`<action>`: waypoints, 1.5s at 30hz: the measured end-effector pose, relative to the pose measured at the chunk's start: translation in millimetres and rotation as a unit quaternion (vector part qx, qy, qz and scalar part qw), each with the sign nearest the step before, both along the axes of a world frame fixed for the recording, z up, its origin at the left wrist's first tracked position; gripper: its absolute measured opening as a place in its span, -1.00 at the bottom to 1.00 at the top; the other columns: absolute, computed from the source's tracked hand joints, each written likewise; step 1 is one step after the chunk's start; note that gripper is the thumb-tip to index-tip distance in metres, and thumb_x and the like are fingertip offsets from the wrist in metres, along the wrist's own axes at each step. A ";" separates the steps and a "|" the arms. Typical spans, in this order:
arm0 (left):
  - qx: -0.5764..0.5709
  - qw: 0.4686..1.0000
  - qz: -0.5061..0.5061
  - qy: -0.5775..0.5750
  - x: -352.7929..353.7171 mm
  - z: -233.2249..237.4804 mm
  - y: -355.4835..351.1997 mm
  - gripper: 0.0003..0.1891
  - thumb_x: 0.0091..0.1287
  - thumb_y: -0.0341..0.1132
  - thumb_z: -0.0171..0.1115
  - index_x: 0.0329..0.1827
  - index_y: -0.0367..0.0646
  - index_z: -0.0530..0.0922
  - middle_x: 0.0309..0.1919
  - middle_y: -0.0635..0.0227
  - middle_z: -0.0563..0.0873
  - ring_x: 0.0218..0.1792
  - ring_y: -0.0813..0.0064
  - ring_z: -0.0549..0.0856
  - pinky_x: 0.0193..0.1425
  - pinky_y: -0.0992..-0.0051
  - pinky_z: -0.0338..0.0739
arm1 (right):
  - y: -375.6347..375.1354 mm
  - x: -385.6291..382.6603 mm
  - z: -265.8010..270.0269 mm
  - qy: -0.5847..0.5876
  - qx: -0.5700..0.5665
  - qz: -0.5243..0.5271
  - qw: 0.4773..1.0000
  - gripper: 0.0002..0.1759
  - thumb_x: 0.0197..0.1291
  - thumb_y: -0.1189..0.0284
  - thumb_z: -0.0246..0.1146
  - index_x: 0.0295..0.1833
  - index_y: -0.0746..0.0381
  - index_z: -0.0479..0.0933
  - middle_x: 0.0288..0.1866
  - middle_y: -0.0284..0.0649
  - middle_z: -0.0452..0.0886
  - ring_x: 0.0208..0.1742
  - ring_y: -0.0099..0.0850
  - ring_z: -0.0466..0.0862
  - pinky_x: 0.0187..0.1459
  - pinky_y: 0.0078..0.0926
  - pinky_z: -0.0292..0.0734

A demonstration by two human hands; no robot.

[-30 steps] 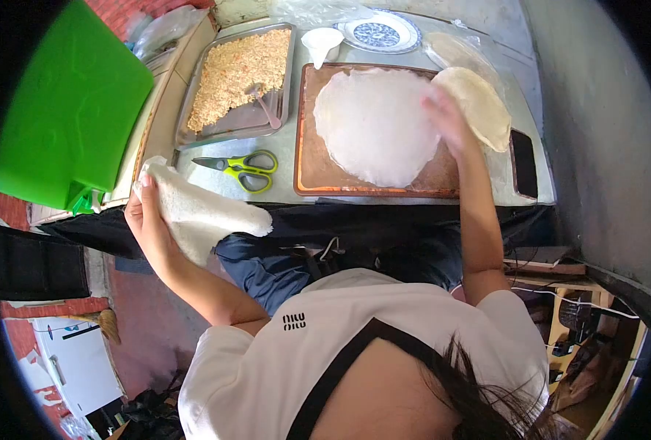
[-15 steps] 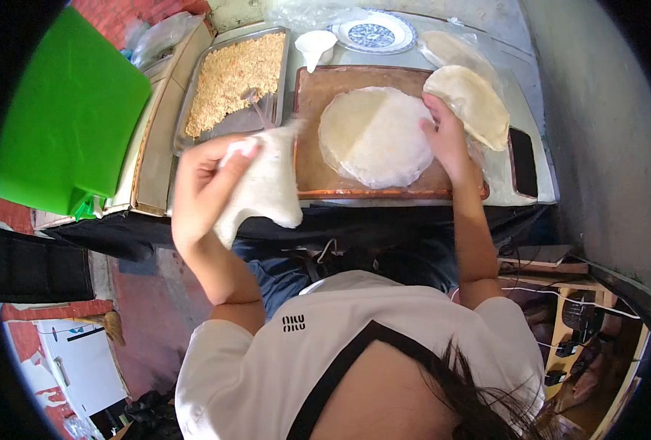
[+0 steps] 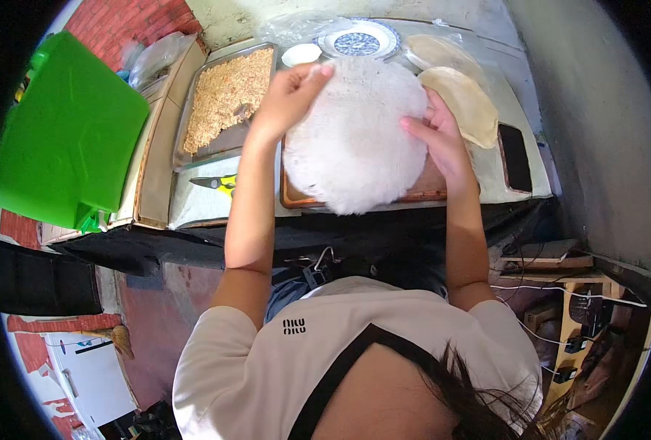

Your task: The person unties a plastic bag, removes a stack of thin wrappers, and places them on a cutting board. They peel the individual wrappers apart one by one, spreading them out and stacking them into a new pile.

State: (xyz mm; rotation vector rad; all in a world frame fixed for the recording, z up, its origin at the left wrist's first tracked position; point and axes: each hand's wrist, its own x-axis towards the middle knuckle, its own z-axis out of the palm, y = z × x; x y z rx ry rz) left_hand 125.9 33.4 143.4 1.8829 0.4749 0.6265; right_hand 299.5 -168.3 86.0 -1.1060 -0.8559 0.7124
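A thin white round wrapper sheet [image 3: 358, 139] is spread out above the brown tray [image 3: 291, 196], hiding most of it. My left hand [image 3: 289, 103] pinches the sheet's upper left edge between thumb and fingers. At the right edge, my right hand [image 3: 443, 139] grips it, thumb on the near face and fingers behind. Beside my right hand lies a folded, pale yellowish wrapper [image 3: 463, 106]. Whatever rests on the tray under the sheet is hidden.
A metal tray of crumbly filling [image 3: 230, 92] with a spoon stands at left. Yellow-handled scissors [image 3: 223, 182] lie near the front edge. Behind are a white bowl [image 3: 301, 54] and a blue-patterned plate [image 3: 358, 40]. A phone [image 3: 515, 158] lies at right, a green container [image 3: 69, 139] at far left.
My left hand has moved right and up, from beside the filling tray to over the brown tray. The sheet that hung folded from it is now spread flat, with my right hand on it too.
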 end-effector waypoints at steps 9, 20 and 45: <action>0.013 0.996 0.022 0.085 13.4 -111.0 39.8 -0.51 0.11 -0.56 0.36 0.16 -0.21 0.53 -0.28 0.29 0.74 -0.29 0.50 0.72 -0.17 0.51 0.62 | 2.2 31.5 -58.3 -0.239 -0.134 -0.111 0.955 -0.25 0.04 0.65 0.31 0.41 0.19 0.31 0.24 0.00 0.53 0.09 -0.31 0.63 0.05 -0.42 0.55; 0.118 0.991 0.052 0.038 3.0 -101.1 41.8 -0.53 0.10 -0.54 0.34 0.13 -0.15 0.54 -0.37 0.30 0.71 -0.35 0.50 0.71 -0.21 0.49 0.59 | 28.5 34.8 -55.1 -0.366 -0.105 -0.112 0.918 -0.37 -0.01 0.70 0.27 0.27 0.23 0.45 0.18 -0.05 0.56 0.18 -0.21 0.58 0.16 -0.33 0.49; 0.146 0.982 0.077 0.093 -6.5 -112.3 12.5 -0.33 -0.06 -0.36 0.57 0.15 -0.27 0.46 -0.15 0.09 0.71 -0.16 0.18 0.71 -0.02 0.34 0.57 | 59.1 65.7 -36.0 -0.331 -0.277 0.019 0.902 -0.50 0.01 0.30 0.41 0.04 0.38 0.60 -0.06 0.01 0.71 -0.02 -0.25 0.70 0.02 -0.36 0.55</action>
